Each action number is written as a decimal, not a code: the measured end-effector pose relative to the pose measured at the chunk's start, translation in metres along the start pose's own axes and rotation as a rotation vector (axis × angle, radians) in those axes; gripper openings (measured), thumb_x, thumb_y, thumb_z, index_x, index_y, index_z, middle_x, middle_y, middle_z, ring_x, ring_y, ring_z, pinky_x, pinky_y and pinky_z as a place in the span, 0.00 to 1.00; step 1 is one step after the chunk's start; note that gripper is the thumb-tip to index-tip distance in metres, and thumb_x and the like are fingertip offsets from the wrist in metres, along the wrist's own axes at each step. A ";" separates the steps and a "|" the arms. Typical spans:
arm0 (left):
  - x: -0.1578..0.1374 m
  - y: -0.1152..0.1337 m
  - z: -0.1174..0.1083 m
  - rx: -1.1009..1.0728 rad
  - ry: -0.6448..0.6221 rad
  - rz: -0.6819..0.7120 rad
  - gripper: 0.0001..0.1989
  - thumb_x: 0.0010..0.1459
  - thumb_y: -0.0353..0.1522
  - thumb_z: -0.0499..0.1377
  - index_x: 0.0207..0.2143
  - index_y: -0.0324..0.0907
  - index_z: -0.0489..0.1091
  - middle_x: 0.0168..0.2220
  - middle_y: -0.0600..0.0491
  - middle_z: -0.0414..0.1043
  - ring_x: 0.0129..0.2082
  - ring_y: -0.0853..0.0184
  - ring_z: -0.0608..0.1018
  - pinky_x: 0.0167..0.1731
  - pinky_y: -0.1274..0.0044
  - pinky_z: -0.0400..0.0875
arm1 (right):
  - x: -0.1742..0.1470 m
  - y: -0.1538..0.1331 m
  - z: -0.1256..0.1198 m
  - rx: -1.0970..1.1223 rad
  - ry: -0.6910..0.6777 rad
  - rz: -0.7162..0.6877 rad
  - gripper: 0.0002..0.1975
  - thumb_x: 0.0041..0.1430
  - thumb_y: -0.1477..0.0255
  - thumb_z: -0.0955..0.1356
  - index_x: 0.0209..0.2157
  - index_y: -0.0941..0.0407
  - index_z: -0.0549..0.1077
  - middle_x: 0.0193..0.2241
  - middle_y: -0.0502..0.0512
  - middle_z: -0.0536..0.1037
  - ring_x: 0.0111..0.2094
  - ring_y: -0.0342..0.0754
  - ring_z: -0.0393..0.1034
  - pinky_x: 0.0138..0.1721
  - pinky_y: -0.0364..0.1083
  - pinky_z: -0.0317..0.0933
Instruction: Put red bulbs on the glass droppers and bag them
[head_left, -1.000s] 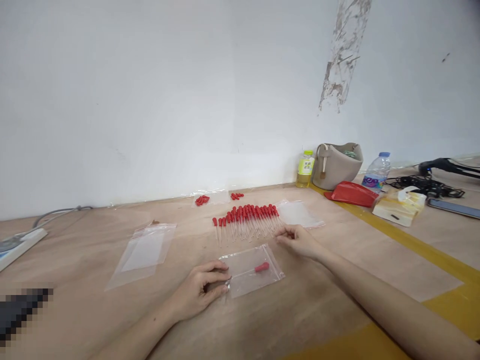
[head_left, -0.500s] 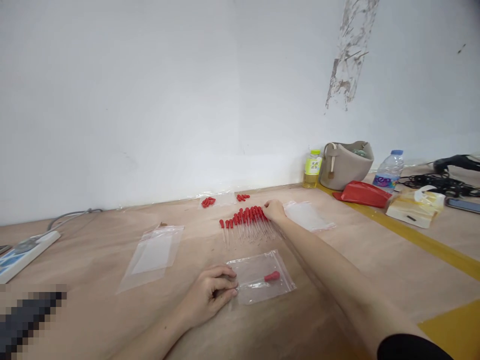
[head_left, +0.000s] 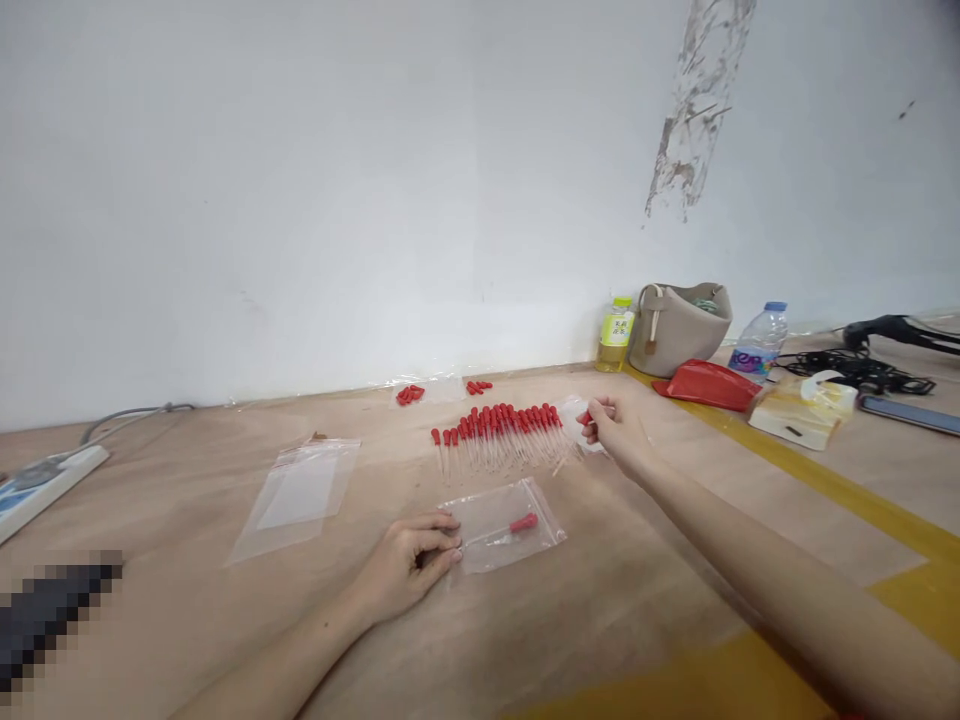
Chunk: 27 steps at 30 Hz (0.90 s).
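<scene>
My left hand [head_left: 409,565] pinches the left end of a clear zip bag [head_left: 487,505], thumb and fingers closed on it. Inside that bag lies one dropper with a red bulb [head_left: 523,522], its bulb toward the right end. My right hand [head_left: 619,432] is closed around the red bulb of another dropper [head_left: 588,418], just right of the row; its thin tube slants down to the left. A row of red-bulbed droppers [head_left: 502,420] lies side by side beyond the bag, clear tubes toward me. Behind my right hand, a flat clear bag [head_left: 572,412] is partly hidden.
Flat zip bags [head_left: 300,495] lie at left, near a power strip [head_left: 52,490]. Loose red bulbs [head_left: 410,395] sit by the wall. To the right stand a tea bottle [head_left: 616,335], a grey bag [head_left: 682,330], a water bottle [head_left: 759,345] and a tissue pack [head_left: 802,410].
My right hand has moved right from the end of the dropper row, with a dropper now showing in its fingers. My left hand keeps its hold on the bag. The view has shifted slightly.
</scene>
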<state>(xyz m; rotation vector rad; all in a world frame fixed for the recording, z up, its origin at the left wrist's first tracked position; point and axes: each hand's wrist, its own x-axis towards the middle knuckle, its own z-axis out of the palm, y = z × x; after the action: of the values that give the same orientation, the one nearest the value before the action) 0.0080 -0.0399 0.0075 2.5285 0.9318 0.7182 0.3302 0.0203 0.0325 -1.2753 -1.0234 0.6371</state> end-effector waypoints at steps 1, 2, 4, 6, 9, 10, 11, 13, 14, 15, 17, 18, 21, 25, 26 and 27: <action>0.000 0.000 0.000 0.005 0.000 -0.004 0.09 0.55 0.33 0.53 0.33 0.44 0.73 0.41 0.51 0.71 0.44 0.65 0.71 0.44 0.73 0.66 | -0.009 0.004 -0.005 0.063 -0.014 0.043 0.05 0.54 0.70 0.61 0.31 0.57 0.58 0.22 0.49 0.71 0.16 0.37 0.63 0.16 0.37 0.60; 0.000 -0.001 0.000 0.009 0.002 -0.007 0.09 0.55 0.33 0.53 0.33 0.44 0.73 0.42 0.51 0.71 0.44 0.65 0.71 0.44 0.74 0.66 | -0.016 0.008 -0.008 0.110 -0.025 0.085 0.05 0.54 0.70 0.61 0.30 0.57 0.59 0.21 0.49 0.70 0.16 0.37 0.63 0.17 0.37 0.60; 0.000 -0.001 0.001 0.013 0.004 -0.006 0.09 0.55 0.33 0.53 0.33 0.44 0.73 0.41 0.51 0.71 0.44 0.65 0.71 0.43 0.74 0.67 | -0.029 0.015 -0.009 0.181 -0.035 0.157 0.05 0.54 0.71 0.62 0.28 0.57 0.59 0.21 0.48 0.70 0.16 0.37 0.63 0.18 0.37 0.62; 0.000 -0.001 0.001 0.015 0.009 -0.002 0.09 0.55 0.33 0.53 0.33 0.44 0.73 0.41 0.51 0.71 0.44 0.65 0.71 0.43 0.74 0.67 | -0.038 0.020 -0.005 0.253 -0.026 0.222 0.05 0.54 0.72 0.62 0.28 0.56 0.59 0.20 0.48 0.69 0.16 0.37 0.64 0.18 0.36 0.62; 0.000 0.000 0.000 0.015 0.008 0.008 0.10 0.56 0.33 0.53 0.36 0.44 0.73 0.41 0.51 0.71 0.44 0.65 0.71 0.45 0.72 0.65 | -0.048 0.023 0.004 0.371 -0.019 0.336 0.04 0.55 0.73 0.61 0.28 0.56 0.59 0.19 0.47 0.69 0.17 0.38 0.66 0.20 0.38 0.64; 0.000 0.001 -0.001 0.019 0.005 0.006 0.10 0.56 0.34 0.53 0.37 0.44 0.72 0.42 0.51 0.71 0.44 0.65 0.71 0.45 0.72 0.65 | -0.051 0.023 0.007 0.404 -0.034 0.381 0.04 0.55 0.74 0.61 0.28 0.56 0.59 0.19 0.47 0.69 0.18 0.38 0.67 0.22 0.39 0.65; 0.000 0.001 -0.001 0.026 0.003 -0.002 0.11 0.56 0.34 0.53 0.40 0.44 0.71 0.42 0.51 0.71 0.44 0.65 0.71 0.45 0.71 0.65 | -0.054 0.022 0.009 0.423 -0.065 0.424 0.04 0.54 0.74 0.62 0.27 0.56 0.59 0.20 0.48 0.69 0.20 0.39 0.67 0.25 0.40 0.66; 0.000 0.003 -0.003 0.044 0.004 -0.034 0.14 0.55 0.35 0.53 0.45 0.44 0.67 0.44 0.51 0.70 0.45 0.64 0.71 0.45 0.70 0.65 | -0.061 0.021 0.011 0.402 -0.174 0.472 0.05 0.53 0.73 0.63 0.26 0.56 0.60 0.21 0.49 0.70 0.22 0.39 0.68 0.29 0.41 0.66; 0.000 0.004 -0.004 0.052 0.003 -0.054 0.16 0.55 0.36 0.54 0.47 0.45 0.65 0.46 0.51 0.69 0.45 0.64 0.71 0.45 0.70 0.65 | -0.064 0.020 0.011 0.351 -0.248 0.458 0.05 0.52 0.72 0.64 0.26 0.56 0.61 0.22 0.49 0.70 0.22 0.39 0.68 0.29 0.41 0.66; 0.000 0.004 -0.004 0.057 0.001 -0.071 0.18 0.55 0.36 0.54 0.48 0.45 0.64 0.47 0.51 0.68 0.45 0.64 0.71 0.45 0.70 0.65 | -0.066 0.020 0.011 0.274 -0.323 0.412 0.06 0.52 0.70 0.64 0.26 0.57 0.63 0.22 0.49 0.70 0.22 0.39 0.68 0.28 0.41 0.65; 0.000 0.005 -0.006 0.056 -0.012 -0.085 0.19 0.55 0.36 0.54 0.50 0.46 0.62 0.48 0.51 0.67 0.46 0.64 0.70 0.46 0.70 0.65 | -0.068 0.020 0.009 0.074 -0.448 0.253 0.10 0.50 0.65 0.65 0.26 0.58 0.65 0.21 0.48 0.70 0.21 0.38 0.65 0.25 0.40 0.61; 0.000 0.006 -0.006 0.054 -0.017 -0.086 0.19 0.55 0.36 0.54 0.50 0.46 0.62 0.48 0.52 0.67 0.46 0.64 0.70 0.46 0.70 0.64 | -0.068 0.019 0.008 -0.023 -0.493 0.166 0.11 0.49 0.63 0.65 0.26 0.58 0.67 0.20 0.47 0.69 0.20 0.38 0.64 0.24 0.39 0.60; 0.000 0.006 -0.007 0.053 -0.023 -0.080 0.18 0.55 0.36 0.53 0.49 0.46 0.63 0.49 0.52 0.66 0.47 0.64 0.69 0.47 0.71 0.63 | -0.065 0.019 0.009 -0.196 -0.599 0.013 0.13 0.46 0.62 0.66 0.27 0.59 0.70 0.22 0.48 0.71 0.24 0.39 0.64 0.27 0.39 0.58; 0.000 0.005 -0.006 0.051 -0.026 -0.070 0.17 0.55 0.36 0.53 0.48 0.45 0.64 0.49 0.52 0.67 0.47 0.64 0.69 0.48 0.70 0.63 | -0.065 0.015 0.016 -0.205 -0.764 -0.003 0.12 0.45 0.64 0.67 0.27 0.60 0.73 0.25 0.51 0.74 0.27 0.41 0.66 0.31 0.40 0.59; 0.000 0.005 -0.006 0.048 -0.028 -0.066 0.17 0.55 0.36 0.53 0.48 0.45 0.64 0.48 0.52 0.67 0.47 0.64 0.69 0.48 0.70 0.63 | -0.067 0.014 0.017 -0.199 -0.792 0.011 0.12 0.45 0.64 0.67 0.27 0.60 0.73 0.25 0.51 0.74 0.26 0.41 0.65 0.29 0.40 0.59; 0.000 0.005 -0.005 0.045 -0.032 -0.061 0.17 0.56 0.36 0.53 0.48 0.45 0.65 0.48 0.51 0.67 0.47 0.64 0.69 0.48 0.70 0.63 | -0.067 0.013 0.017 -0.199 -0.813 0.036 0.13 0.45 0.64 0.67 0.28 0.60 0.74 0.25 0.51 0.74 0.23 0.39 0.64 0.26 0.40 0.58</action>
<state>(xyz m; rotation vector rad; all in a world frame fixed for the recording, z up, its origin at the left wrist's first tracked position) 0.0074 -0.0423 0.0141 2.5304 1.0204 0.6441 0.2870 -0.0266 0.0020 -1.2185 -1.7610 1.1496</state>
